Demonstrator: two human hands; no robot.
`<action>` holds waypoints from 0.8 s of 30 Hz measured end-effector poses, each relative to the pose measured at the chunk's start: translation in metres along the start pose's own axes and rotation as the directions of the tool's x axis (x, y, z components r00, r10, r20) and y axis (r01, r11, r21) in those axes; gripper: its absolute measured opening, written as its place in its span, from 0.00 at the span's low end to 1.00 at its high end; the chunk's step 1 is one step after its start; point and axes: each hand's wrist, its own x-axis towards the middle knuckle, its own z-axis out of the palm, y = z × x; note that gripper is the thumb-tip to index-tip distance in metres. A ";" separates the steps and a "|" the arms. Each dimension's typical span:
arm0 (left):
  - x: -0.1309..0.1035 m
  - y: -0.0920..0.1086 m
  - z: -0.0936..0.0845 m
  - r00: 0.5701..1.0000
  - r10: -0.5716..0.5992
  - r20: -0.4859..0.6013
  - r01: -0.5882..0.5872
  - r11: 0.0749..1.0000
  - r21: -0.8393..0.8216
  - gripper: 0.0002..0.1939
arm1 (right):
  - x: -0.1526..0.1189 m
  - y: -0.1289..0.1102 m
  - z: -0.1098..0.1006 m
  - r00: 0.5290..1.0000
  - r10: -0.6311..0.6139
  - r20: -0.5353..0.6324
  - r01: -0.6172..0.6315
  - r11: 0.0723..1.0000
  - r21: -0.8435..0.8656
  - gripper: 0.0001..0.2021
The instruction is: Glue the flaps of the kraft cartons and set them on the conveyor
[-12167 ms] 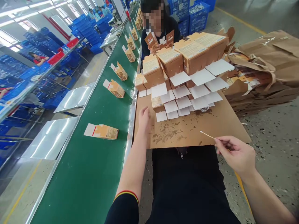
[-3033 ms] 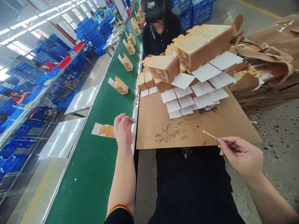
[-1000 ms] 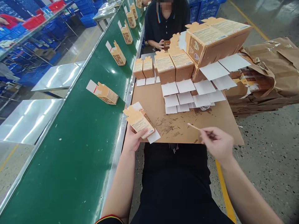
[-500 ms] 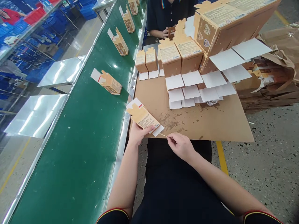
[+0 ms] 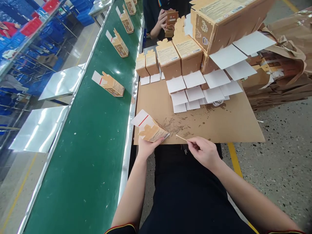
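Note:
My left hand [image 5: 147,147] is closed around a small tan printed carton [image 5: 154,132], which lies tilted over the near left corner of the cardboard sheet [image 5: 209,126]. The carton's white flap with a red strip stands out toward the conveyor. A thin pale stick [image 5: 181,137], perhaps a cotton swab, is pinched in my right hand [image 5: 203,151]. Its tip points at the carton but is apart from it. Dark wet-looking smears mark the cardboard beyond both hands.
Cartons with white flaps [image 5: 192,78] are stacked at the back of the cardboard. On the left runs a green conveyor belt [image 5: 80,156] carrying a row of open cartons [image 5: 112,85]. Opposite, a co-worker's hand [image 5: 162,19] holds a brown carton [image 5: 171,21]. Crumpled brown paper [image 5: 282,65] lies at right.
My right hand has drawn the stick back to the right, away from the carton. The carton has turned in my left hand, its bottom flap no longer showing. The co-worker's carton has risen.

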 end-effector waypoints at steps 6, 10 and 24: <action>-0.007 -0.004 0.001 1.000 0.004 -0.023 -0.003 1.000 0.029 0.30 | -0.011 -0.004 -0.017 0.993 0.102 -0.067 -0.099 0.994 0.044 0.11; -0.010 -0.005 0.003 0.999 -0.030 -0.036 0.032 0.998 0.061 0.29 | -0.015 -0.005 -0.020 0.980 0.185 -0.069 -0.182 0.982 0.053 0.11; -0.014 -0.030 0.015 0.983 0.044 -0.177 -0.018 0.990 0.141 0.41 | -0.016 0.000 -0.030 0.971 0.235 -0.043 -0.233 0.971 0.047 0.12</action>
